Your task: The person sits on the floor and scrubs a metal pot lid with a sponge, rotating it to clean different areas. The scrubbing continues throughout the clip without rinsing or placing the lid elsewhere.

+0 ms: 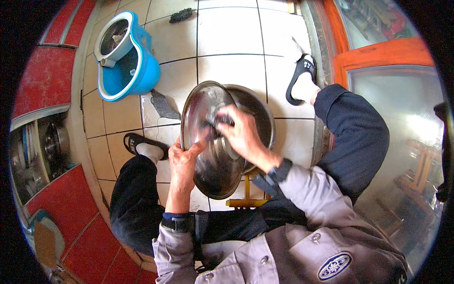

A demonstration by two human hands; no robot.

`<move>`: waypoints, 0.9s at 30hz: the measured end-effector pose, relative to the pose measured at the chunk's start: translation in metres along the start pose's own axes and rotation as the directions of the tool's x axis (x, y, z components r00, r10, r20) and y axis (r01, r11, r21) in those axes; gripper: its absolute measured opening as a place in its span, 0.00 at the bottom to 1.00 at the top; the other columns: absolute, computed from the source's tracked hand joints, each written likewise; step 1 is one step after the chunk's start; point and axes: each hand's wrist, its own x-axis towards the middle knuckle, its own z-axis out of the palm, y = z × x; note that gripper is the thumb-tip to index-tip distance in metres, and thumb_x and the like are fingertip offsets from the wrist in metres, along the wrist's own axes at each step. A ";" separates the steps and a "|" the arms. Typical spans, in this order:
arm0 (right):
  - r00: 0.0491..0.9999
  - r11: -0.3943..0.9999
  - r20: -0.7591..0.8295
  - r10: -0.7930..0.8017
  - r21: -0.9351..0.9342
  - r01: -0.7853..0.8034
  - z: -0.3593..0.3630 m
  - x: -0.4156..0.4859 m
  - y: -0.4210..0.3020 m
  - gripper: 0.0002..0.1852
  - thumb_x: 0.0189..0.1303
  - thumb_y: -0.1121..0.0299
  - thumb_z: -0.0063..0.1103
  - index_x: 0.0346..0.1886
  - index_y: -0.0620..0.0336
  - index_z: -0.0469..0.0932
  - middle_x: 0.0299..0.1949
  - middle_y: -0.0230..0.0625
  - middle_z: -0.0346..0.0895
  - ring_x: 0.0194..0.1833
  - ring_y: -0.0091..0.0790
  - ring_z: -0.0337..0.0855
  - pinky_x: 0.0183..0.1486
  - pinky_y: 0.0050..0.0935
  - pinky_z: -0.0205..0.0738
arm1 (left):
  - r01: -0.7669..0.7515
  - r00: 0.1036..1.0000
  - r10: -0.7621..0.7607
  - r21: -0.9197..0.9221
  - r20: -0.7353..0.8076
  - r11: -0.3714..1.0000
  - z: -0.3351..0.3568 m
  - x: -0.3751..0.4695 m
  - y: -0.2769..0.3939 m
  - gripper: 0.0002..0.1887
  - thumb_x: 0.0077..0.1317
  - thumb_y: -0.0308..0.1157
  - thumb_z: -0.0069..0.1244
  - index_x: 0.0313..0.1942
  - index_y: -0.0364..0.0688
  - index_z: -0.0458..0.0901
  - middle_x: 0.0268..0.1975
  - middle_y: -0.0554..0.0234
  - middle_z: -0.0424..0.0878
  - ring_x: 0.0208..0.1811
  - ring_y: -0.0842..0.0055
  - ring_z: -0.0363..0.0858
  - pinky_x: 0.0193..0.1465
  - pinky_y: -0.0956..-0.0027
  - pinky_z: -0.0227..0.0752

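Note:
My left hand (183, 161) grips the near left rim of a large round metal lid or shallow pan (220, 170), thumb over the edge. The piece is tilted up on its side, with its shiny, smudged face towards my right hand. Pressed against that face, my right hand (241, 131) holds a dark scouring pad (216, 122), probably steel wool; motion blurs the fingers and the pad. Behind the tilted piece stands a wide metal basin (271, 124), partly covered by it. Whether the two touch is hidden.
A blue mop bucket (150, 76) with a wringer basket stands at the far left. Near it lies a grey cloth (165, 104) on the tiles, and farther off a dark scrubber (181, 15). A yellow wooden stool (246, 203) shows below the basin. Red cabinets (42, 76) and an orange-framed glass door (383, 53) flank me.

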 end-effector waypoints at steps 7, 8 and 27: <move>0.969 0.968 -0.202 0.146 -0.171 -0.181 0.000 -0.012 0.030 0.14 0.57 0.78 0.68 0.47 0.63 0.78 0.41 0.52 0.86 0.42 0.50 0.89 0.46 0.40 0.81 | -0.016 0.999 0.016 0.009 -0.037 1.000 0.002 -0.004 0.002 0.16 0.61 0.25 0.59 0.50 0.33 0.84 0.41 0.62 0.88 0.37 0.78 0.83 0.44 0.71 0.78; 0.973 0.975 -0.140 0.184 -0.099 -0.198 0.000 -0.013 0.031 0.15 0.56 0.80 0.68 0.47 0.63 0.78 0.42 0.50 0.85 0.44 0.45 0.89 0.47 0.39 0.81 | 0.020 0.999 -0.019 0.020 -0.049 1.000 0.001 -0.004 0.001 0.17 0.60 0.26 0.60 0.50 0.33 0.84 0.40 0.61 0.88 0.36 0.77 0.84 0.42 0.70 0.78; 0.916 0.913 -0.085 0.391 -0.088 -0.398 0.002 -0.009 0.030 0.14 0.55 0.78 0.71 0.45 0.61 0.79 0.38 0.47 0.86 0.44 0.41 0.89 0.48 0.37 0.80 | 0.034 0.995 -0.028 0.062 -0.100 0.997 -0.001 0.001 -0.004 0.17 0.60 0.26 0.61 0.50 0.33 0.84 0.40 0.59 0.88 0.33 0.74 0.84 0.37 0.69 0.79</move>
